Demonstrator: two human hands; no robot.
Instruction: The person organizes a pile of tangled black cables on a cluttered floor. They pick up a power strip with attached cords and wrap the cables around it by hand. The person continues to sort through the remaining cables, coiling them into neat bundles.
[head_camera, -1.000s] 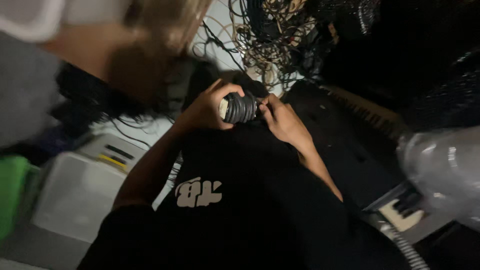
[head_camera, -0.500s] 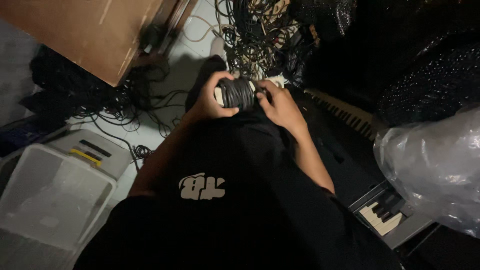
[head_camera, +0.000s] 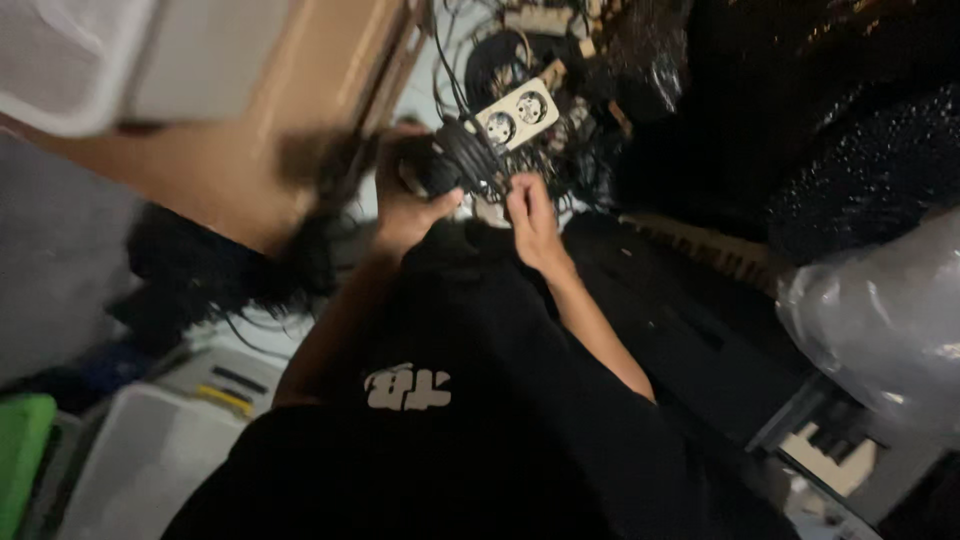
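The left hand (head_camera: 410, 205) gripped a coiled black cable bundle (head_camera: 455, 160) at chest height, the right hand's (head_camera: 530, 215) fingers pinched its loose strand, apparently mid-winding beside a white power strip (head_camera: 515, 115), needing steady tension.

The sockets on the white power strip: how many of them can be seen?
2. Both are on the white power strip, side by side, just above the coiled black cable that the left hand holds. More may be hidden behind the cable.

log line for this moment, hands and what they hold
left hand: grips coiled black cable | right hand: fingers at the coil | power strip: white, just above coil | cardboard box: left
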